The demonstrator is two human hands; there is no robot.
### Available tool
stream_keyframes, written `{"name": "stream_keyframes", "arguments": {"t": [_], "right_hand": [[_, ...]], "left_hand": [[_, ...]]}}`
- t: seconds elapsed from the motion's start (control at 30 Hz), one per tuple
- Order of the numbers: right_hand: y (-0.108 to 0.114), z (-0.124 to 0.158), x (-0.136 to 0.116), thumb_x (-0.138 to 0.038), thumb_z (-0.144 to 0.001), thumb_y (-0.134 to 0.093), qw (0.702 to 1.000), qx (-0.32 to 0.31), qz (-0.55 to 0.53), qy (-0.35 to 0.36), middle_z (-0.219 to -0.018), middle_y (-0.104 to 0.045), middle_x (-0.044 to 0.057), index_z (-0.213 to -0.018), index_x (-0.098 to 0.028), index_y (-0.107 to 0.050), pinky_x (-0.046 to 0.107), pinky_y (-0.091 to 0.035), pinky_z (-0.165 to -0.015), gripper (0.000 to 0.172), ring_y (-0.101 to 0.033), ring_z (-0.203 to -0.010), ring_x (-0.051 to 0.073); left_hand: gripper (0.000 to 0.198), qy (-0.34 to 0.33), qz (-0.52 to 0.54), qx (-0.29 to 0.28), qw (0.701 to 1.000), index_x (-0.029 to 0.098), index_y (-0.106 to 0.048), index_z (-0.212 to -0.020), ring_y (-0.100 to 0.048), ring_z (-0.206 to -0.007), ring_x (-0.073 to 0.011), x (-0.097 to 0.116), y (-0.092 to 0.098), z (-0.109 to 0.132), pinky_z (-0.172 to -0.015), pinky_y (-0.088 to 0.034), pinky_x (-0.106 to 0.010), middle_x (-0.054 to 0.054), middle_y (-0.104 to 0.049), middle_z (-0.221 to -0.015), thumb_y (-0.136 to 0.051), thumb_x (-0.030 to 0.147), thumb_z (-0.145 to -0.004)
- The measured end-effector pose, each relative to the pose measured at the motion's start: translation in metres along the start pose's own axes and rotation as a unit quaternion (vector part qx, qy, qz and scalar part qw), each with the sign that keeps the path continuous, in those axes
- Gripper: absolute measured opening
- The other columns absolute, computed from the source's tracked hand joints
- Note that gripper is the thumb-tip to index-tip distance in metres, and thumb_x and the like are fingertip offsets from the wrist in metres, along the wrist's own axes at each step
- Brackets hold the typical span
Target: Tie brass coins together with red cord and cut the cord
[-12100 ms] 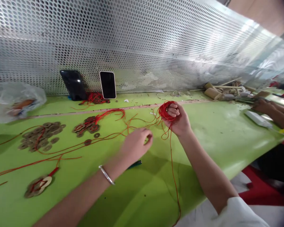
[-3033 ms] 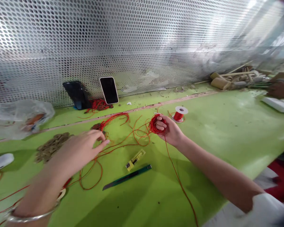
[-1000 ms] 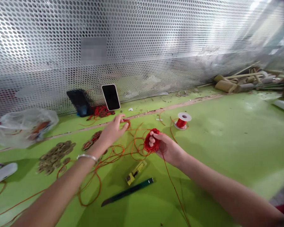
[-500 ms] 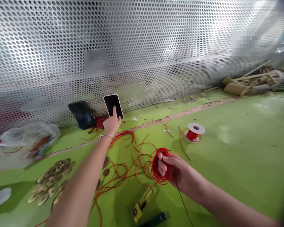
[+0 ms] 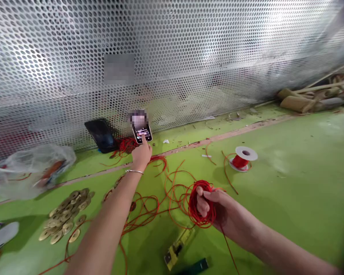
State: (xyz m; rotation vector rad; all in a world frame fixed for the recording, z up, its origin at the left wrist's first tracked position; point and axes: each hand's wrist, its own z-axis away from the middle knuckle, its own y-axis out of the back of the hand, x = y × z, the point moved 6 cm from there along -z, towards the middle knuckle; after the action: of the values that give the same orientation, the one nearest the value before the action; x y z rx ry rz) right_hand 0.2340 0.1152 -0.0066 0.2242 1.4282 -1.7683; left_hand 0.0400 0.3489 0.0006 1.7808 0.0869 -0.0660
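With the index finger stretched out, my left hand (image 5: 141, 154) touches the lower screen of a lit phone (image 5: 145, 134) that leans against the perforated metal panel. The other fingers of that hand are curled, and nothing shows in them. My right hand (image 5: 218, 206) is closed around a coil of red cord (image 5: 202, 204), with its fingers through the loop. One strand hangs down from this hand. Loose red cord (image 5: 149, 208) lies in tangled loops on the green table between my arms. A dark phone (image 5: 101, 135) leans on the panel to the left.
Brass coins (image 5: 65, 214) lie in a pile at left, near a clear plastic bag (image 5: 31, 170). A spool of red cord (image 5: 243, 158) stands at right. A yellow cutter (image 5: 177, 248) and a dark green object (image 5: 199, 266) lie at the front.
The phone's screen was black and is now lit. My left fingertip is lower on the screen. The whole view has shifted slightly; my right hand still holds the coil.
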Motion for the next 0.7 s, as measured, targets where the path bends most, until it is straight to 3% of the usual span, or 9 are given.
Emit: {"name": "stream_keyframes", "arguments": {"t": [0.7], "right_hand": [[-0.0010,-0.0021,0.0008,-0.031,-0.071,-0.073,1.000,0.006,-0.011,-0.005,-0.062,-0.057,0.000,-0.076,-0.014,-0.067,0.020,-0.037,-0.063,0.018,-0.050,-0.061,0.009]], "left_hand": [[0.062,0.007,0.015,-0.001,1.000,0.006,-0.015,-0.148,-0.069,-0.082,-0.0325,-0.0002,-0.0026,-0.0020,-0.071,-0.052,-0.040,-0.019,-0.072,-0.085,-0.032,0.029,-0.093]]}}
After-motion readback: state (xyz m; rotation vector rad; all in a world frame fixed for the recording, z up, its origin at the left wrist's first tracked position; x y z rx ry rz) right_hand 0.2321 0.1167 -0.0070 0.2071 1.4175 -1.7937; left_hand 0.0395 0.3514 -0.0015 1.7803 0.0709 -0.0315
